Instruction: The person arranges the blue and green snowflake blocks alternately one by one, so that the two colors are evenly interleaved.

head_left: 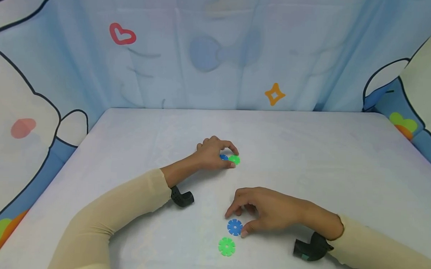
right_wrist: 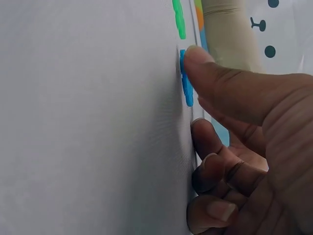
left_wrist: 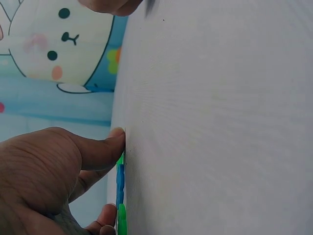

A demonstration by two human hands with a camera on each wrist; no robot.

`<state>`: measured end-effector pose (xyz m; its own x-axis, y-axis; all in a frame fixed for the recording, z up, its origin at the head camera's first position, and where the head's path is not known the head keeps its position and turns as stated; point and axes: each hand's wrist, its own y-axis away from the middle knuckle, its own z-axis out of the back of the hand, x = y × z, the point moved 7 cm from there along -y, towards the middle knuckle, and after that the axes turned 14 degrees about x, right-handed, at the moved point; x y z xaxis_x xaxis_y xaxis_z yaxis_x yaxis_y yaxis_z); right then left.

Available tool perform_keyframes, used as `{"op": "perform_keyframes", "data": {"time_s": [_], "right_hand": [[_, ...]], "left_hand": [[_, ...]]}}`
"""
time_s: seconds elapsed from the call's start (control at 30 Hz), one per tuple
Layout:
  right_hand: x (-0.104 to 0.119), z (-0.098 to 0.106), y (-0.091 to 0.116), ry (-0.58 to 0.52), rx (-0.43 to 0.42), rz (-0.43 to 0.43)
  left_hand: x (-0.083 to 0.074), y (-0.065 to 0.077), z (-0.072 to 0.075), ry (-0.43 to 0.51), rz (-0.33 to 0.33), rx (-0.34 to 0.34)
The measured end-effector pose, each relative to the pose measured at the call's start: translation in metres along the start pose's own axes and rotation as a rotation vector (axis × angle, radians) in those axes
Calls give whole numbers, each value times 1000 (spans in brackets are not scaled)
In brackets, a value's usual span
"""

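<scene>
On the white table my left hand [head_left: 213,154] pinches the edges of a green notched plastic disc [head_left: 234,159] between thumb and forefinger. A blue notched disc [head_left: 224,157] lies beside it, partly hidden by that hand. In the left wrist view, another green disc [left_wrist: 122,219] shows edge-on below the blue one. Closer to the front, my right hand [head_left: 270,209] is spread wider than another blue disc [head_left: 235,227], its thumb at the disc's right edge and its forefinger above it. A loose green disc [head_left: 227,247] lies flat just below that blue disc.
The white cloth-covered table [head_left: 325,154] runs back to a blue patterned curtain [head_left: 217,71]. Black wrist cameras [head_left: 182,197] are worn under both sleeve cuffs, close to the tabletop.
</scene>
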<state>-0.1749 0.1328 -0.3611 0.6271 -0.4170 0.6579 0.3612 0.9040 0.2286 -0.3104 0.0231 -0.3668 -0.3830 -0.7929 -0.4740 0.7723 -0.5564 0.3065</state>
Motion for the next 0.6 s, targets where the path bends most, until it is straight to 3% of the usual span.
{"op": "perform_keyframes", "data": {"time_s": [0.27,0.6], "right_hand": [[-5,-2,-1,10,-13,-50],[-3,-2,-2,42,-24,-47]], "left_hand": [[0,0,1,17,1,4],[2,-1,1,28,4,0]]}}
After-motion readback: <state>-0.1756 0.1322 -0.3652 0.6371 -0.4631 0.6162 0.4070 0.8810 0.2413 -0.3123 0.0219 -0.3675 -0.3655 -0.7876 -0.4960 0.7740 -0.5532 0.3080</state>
